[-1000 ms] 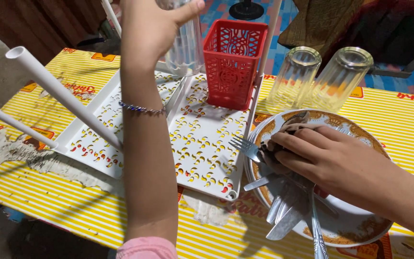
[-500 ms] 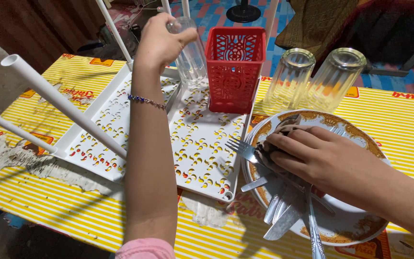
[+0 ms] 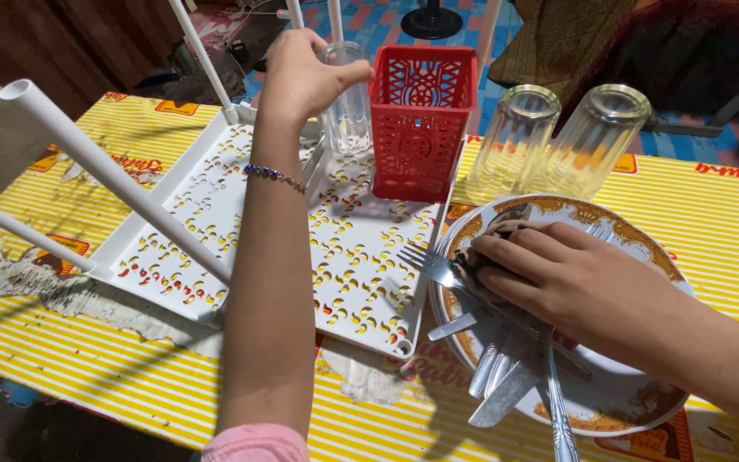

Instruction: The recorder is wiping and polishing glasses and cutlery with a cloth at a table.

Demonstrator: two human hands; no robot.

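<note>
Setting a clear glass [image 3: 345, 98] on the white rack [image 3: 361, 248], beside the red basket [image 3: 421, 120]; left hand [image 3: 305, 73] fingers gripping it. Right hand [image 3: 558, 274] closed on cutlery [image 3: 506, 376] over the plate [image 3: 635, 402]. Next: letting go gently.

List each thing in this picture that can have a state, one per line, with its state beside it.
Left hand: gripping the held glass.
Held glass: upright on the rack, mouth up.
Rack: flat on the table.
Red basket: upright on the rack.
Two glasses: upside down on the table.
Right hand: resting on cutlery.
Cutlery: piled on the plate.
</note>
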